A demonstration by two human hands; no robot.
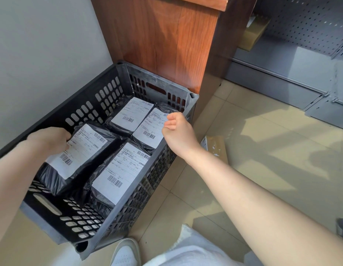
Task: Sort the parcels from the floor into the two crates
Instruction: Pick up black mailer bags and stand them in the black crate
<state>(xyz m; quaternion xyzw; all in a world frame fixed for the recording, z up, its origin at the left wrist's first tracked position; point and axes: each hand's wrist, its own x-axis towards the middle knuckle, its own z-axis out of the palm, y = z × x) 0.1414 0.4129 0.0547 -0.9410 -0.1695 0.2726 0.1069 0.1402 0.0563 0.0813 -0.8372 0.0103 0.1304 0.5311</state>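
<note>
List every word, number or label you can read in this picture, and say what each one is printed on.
No text reads clearly enough to quote.
Near-left parcel: white label, barcodes, print too small.
Near-right parcel: label with barcodes, print blurred.
Far-left parcel: label unreadable.
Far-right parcel: label unreadable.
Cardboard box on the floor: nothing legible.

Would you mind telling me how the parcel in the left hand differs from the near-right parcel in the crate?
The held parcel is gripped at its far end by the left hand; the near-right parcel is untouched. The held parcel sits tilted, its near end riding up on the crate wall; the near-right parcel lies lower, down inside the crate. Both are wrapped in black plastic with a white barcoded label facing up.
</note>
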